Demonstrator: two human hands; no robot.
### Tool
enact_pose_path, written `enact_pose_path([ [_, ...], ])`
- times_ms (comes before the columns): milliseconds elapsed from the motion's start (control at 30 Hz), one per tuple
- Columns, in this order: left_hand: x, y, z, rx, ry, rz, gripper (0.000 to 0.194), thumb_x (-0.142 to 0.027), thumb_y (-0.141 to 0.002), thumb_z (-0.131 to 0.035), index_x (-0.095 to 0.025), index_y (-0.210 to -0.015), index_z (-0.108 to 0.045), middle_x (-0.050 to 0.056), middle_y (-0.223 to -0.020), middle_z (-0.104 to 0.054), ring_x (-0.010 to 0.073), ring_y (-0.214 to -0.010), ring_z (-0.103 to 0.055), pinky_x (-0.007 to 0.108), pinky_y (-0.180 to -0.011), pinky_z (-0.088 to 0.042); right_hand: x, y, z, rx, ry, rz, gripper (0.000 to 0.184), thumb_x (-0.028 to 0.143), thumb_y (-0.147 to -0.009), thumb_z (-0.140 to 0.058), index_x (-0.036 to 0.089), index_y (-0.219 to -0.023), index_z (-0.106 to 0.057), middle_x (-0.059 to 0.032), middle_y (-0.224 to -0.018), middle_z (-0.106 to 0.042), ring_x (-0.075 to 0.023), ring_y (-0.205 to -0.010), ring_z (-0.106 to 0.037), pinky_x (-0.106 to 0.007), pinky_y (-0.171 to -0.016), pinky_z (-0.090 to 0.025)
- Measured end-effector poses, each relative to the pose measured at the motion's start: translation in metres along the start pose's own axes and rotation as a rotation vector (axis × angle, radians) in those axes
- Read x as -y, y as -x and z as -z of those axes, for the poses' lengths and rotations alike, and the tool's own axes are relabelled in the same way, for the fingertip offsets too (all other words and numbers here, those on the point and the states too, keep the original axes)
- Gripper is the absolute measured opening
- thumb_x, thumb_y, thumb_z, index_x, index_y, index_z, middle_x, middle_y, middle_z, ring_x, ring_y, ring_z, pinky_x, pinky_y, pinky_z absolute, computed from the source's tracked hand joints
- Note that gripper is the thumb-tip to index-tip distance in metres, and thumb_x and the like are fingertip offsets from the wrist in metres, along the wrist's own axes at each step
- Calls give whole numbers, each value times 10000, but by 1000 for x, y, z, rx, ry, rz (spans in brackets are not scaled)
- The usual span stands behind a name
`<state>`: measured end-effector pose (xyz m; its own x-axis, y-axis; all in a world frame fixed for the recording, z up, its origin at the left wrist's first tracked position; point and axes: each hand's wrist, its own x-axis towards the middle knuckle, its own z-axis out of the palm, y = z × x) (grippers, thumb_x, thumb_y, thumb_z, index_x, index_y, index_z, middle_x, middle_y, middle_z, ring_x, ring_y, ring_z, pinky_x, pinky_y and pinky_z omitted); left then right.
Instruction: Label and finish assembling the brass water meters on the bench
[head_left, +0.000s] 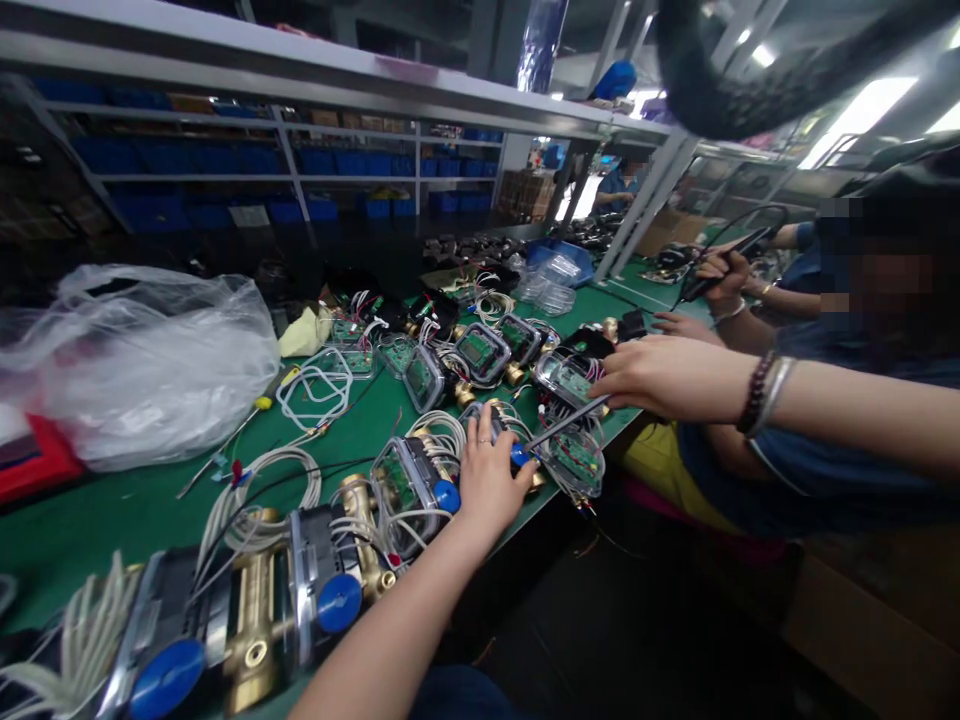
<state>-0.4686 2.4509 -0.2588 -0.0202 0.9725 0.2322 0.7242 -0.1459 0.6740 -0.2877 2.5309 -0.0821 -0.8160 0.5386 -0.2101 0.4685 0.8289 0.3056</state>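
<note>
The green workbench (169, 525) was the largest thing, and it ran diagonally away from the wearer. Above it stretched a pale shelf (337, 65). At the right sat a co-worker (832, 480) in blue clothes. On the far left side of the bench there was a big clear plastic bag (172, 370), and beside it was a red tray (41, 455). Along the near edge stood a row of meters with clear covers, brass pipes (251, 620) and blue caps; the meter (535, 482) in work lay at the end of this row, under the left hand (491, 470). The fingers of this hand were spread over the meter, but their undersides were hidden, so I could not tell if they gripped it. The right hand (652, 378) reached in from the right side, and its fingers were closed on the end of a slim grey tool (566, 424). This tool sloped down toward the left hand, and its tip was near the blue cap (519, 455) of that meter; whether they touched, I could not tell. A screwdriver (265, 402) with yellow handle lay near the bag. Smallest was a thin ring (484, 441) on the left hand.
</note>
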Motion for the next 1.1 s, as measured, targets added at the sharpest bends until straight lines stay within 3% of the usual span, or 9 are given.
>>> enact_pose_path([
  [100,3,1,-3,-38,10,-24,251,-261,-764,-680,-194,-993,-603,133,-1531,-222,393,-1381,-228,548,-1084,-304,9,28,7,-127,136,11,276,140,-897,-407,183,-768,-648,-69,-725,-603,-229,-757,-535,-377,-748,-372],
  [200,5,2,-7,-82,11,-41,235,-255,-760,-674,-183,-974,-610,145,-1525,-233,385,-1382,-229,530,-1093,-294,17,48,7,-259,203,25,340,181,-946,-350,178,-747,-626,-63,-642,-574,-226,-698,-516,-432,-823,-361],
  [267,5,2,-10,-98,4,-42,240,-247,-752,-675,-177,-971,-608,151,-1520,-244,381,-1380,-235,525,-1093,-296,22,55,1,-296,140,53,343,228,-970,-344,166,-811,-642,-59,-647,-581,-199,-629,-513,-360,-704,-395],
  [367,5,1,-11,-104,-6,-36,283,-245,-746,-673,-178,-1009,-594,146,-1516,-256,371,-1379,-243,526,-1096,-293,26,57,-8,-356,106,121,370,136,-960,-283,137,-880,-645,-46,-628,-550,-163,-550,-489,-297,-525,-327],
  [533,4,2,-11,-96,-15,-22,327,-263,-751,-663,-175,-1054,-576,134,-1520,-257,360,-1385,-232,515,-1107,-281,24,50,-14,-442,219,259,404,-10,-881,-263,118,-982,-632,-10,-591,-491,-139,-495,-423,-287,-506,-291],
  [833,5,3,-12,-101,-31,-24,315,-277,-758,-650,-186,-1051,-575,122,-1516,-269,351,-1380,-245,506,-1106,-286,9,49,-24,-410,275,351,378,60,-952,-247,98,-1127,-580,-17,-622,-448,-182,-582,-379,-344,-590,-302],
  [1100,6,3,-14,-118,-35,-41,307,-274,-758,-654,-202,-1041,-559,116,-1516,-268,345,-1384,-241,531,-1094,-302,4,30,-14,-359,210,450,409,79,-924,-258,133,-1052,-643,-47,-613,-511,-201,-622,-444,-349,-621,-356],
])
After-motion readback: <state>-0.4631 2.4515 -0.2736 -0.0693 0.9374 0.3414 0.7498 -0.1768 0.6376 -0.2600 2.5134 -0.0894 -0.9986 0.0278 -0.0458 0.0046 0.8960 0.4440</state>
